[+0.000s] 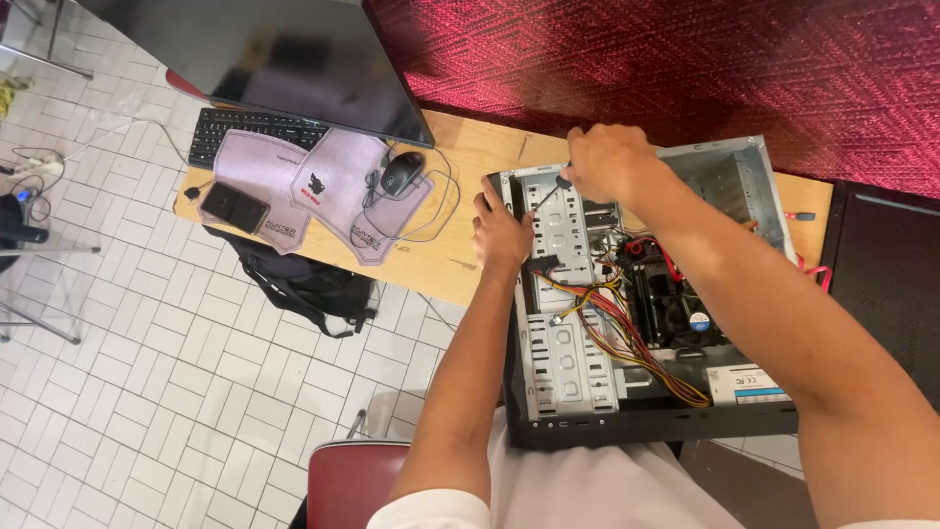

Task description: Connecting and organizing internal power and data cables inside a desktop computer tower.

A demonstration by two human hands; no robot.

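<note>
Right hand (609,162) pinches a screwdriver (544,196) in the open case (754,157); left hand (501,233) grips its left edge. Risk: tip may slip off, dropping the screw among the wires (627,328).

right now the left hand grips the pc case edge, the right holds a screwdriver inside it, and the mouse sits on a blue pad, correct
Not quite, per the head view: the mouse sits on a grey pad, not a blue one. The rest holds: the left hand grips the case edge and the right hand holds a screwdriver inside it.

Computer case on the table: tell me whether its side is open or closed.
Open. The computer case lies on its side with the panel off, baring the drive bays, the wire bundle and the power supply.
</note>
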